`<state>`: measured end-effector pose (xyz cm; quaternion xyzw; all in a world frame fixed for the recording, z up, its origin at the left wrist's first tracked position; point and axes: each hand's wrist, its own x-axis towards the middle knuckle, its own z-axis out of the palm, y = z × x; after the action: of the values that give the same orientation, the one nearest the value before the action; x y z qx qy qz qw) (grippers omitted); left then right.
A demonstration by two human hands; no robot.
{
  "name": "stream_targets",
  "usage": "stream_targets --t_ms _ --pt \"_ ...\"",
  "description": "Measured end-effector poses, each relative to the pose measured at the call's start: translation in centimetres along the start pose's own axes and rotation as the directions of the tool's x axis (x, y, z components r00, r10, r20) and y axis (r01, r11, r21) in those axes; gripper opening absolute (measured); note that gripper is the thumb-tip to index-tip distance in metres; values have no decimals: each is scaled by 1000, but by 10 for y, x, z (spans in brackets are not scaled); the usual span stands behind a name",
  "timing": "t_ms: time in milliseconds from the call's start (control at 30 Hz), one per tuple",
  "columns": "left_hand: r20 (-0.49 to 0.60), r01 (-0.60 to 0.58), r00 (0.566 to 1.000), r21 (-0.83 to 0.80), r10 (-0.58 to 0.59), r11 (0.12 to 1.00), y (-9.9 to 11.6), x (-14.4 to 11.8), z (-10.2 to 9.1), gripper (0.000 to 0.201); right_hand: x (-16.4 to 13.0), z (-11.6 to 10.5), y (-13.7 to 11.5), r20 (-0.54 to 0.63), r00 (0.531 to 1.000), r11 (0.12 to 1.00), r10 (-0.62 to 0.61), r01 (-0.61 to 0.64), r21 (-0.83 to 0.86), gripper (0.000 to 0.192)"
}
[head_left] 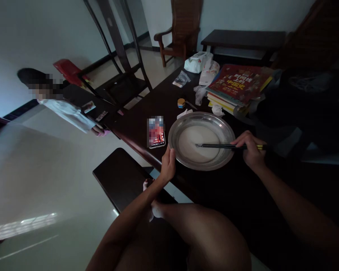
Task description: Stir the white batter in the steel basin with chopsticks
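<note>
Table: you sit at a long dark wooden table (231, 188), with a dark bench (118, 177) below its near edge.
Room: pale tiled floor (45, 180), white walls, a brown wooden armchair (183, 30) at the far end; a person in a white top (67, 111) stands at your left.
Clutter: a stack of books with a red cover (237, 84), a white plastic bag (197, 62), a small yellow-lidded jar (181, 102) and a lit phone (156, 132) lie beyond and beside the dish.
Dish: the round shallow metal plate (214, 122), holding a whitish layer, lies between your hands.
Left hand (168, 165): your fingers curl against the plate's near-left rim.
Right hand (250, 148): it is closed around dark chopsticks (214, 145), whose tips reach the plate's middle.
</note>
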<state>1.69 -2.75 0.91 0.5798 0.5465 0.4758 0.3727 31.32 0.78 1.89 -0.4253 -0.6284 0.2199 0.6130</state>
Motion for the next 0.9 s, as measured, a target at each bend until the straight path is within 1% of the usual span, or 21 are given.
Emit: stream_targets --t_ms 67,133,200,300,367,467,533,633,700,800,900 --pt "3 -4 1000 -1 4 1000 -1 0 0 80 0 0 1 43 999 1000 9 -9 3 46" --pt "0 -7 1000 -2 7 1000 -1 0 0 79 -1 1 1 79 996 999 33 -31 -28 43" --pt "-2 -9 1000 -2 9 1000 -2 1 0 79 -1 1 1 51 998 998 47 -45 -49 41" --pt "2 -12 1000 0 12 1000 -2 0 0 78 -1 1 1 -19 999 999 39 -40 -16 46" --pt "3 -15 1000 -2 15 1000 -1 0 0 76 -1 1 -1 7 999 999 45 -45 2 47" --pt "-5 -16 1000 -5 16 1000 -1 1 0 77 -1 2 -2 73 995 997 68 -66 -32 43" --pt "-4 -14 1000 -6 14 1000 -1 1 0 77 -1 1 -2 46 996 996 73 -70 -49 44" --pt "2 -12 1000 -5 12 1000 -2 1 0 76 0 1 -1 -11 998 998 60 -60 -12 49" --pt "0 -12 1000 -2 12 1000 -2 1 0 77 0 1 0 16 998 998 57 -57 3 49" --pt "-2 -14 1000 -3 14 1000 -2 1 0 77 0 1 -1 61 995 997 72 -71 -32 44" --pt "-2 -8 1000 -6 8 1000 -1 1 0 78 0 1 -1 16 997 997 69 -68 -40 46"
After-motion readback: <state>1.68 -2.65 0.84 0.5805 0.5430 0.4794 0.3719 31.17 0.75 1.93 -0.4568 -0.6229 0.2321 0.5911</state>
